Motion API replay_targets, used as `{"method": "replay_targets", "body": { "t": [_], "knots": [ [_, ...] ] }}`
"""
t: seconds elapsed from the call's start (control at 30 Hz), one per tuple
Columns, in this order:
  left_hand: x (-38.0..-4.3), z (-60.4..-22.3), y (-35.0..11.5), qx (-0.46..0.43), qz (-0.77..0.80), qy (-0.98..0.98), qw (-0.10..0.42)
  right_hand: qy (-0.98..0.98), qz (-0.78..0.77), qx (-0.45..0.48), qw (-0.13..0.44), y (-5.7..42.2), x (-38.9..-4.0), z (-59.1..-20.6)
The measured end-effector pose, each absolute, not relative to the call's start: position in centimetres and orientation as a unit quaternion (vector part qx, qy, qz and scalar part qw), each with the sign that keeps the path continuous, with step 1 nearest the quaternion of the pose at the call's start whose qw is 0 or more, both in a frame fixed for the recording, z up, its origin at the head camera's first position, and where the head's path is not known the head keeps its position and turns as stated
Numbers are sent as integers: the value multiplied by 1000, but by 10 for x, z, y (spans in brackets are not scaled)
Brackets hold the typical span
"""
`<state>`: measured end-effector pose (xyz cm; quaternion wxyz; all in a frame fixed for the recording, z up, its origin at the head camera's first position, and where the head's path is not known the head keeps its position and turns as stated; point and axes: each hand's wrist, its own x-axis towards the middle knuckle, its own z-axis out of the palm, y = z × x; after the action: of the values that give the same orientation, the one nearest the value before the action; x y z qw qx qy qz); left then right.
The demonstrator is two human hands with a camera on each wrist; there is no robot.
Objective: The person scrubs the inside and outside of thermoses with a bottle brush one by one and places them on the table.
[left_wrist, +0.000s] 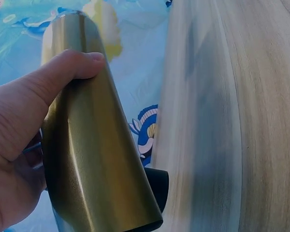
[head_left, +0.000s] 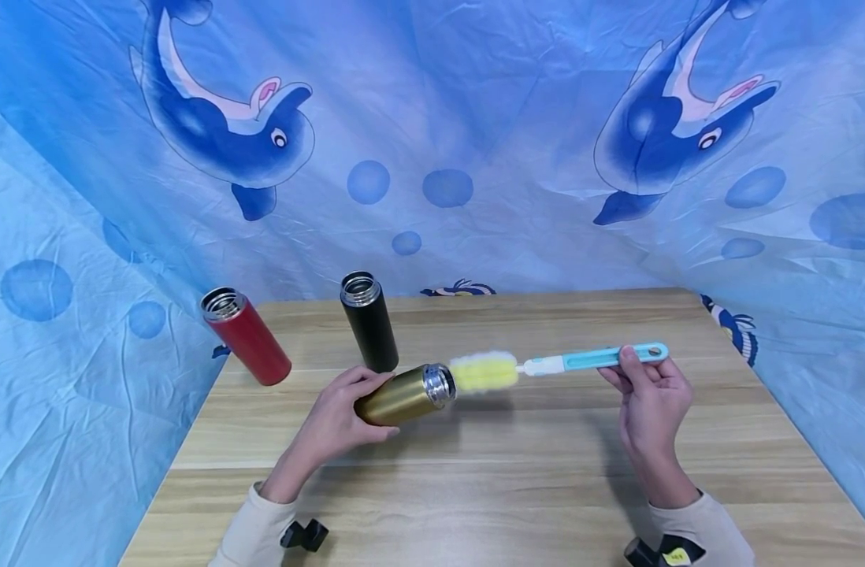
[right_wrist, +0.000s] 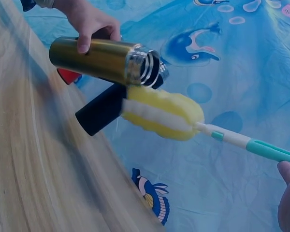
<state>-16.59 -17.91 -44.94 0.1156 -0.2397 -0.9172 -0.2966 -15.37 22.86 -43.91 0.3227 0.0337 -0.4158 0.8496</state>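
My left hand (head_left: 343,413) grips a gold flask (head_left: 402,395), tipped on its side with its silver threaded mouth facing right. Thumb and fingers wrap the flask (left_wrist: 94,145) in the left wrist view. A bottle brush (head_left: 581,360) with a teal and white handle is pinched near its handle end by my right hand (head_left: 655,402). Its yellow and white sponge head (head_left: 484,372) points left, right at the flask's mouth. In the right wrist view the sponge head (right_wrist: 162,113) shows whole, outside the opening and just below the rim.
A black flask (head_left: 370,327) stands uncapped on the wooden table (head_left: 517,488) behind the gold one. Farther left is a red flask (head_left: 251,339), also uncapped. A blue sheet (head_left: 532,102) printed with dolphins hangs behind and around the table.
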Motion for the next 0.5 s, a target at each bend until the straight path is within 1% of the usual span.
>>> {"method": "replay_targets", "body": {
  "t": [0.5],
  "knots": [
    [-167,-454,-182,-224,-293,-920,134,-406,850,53,331,228,-151,-440]
  ]
}}
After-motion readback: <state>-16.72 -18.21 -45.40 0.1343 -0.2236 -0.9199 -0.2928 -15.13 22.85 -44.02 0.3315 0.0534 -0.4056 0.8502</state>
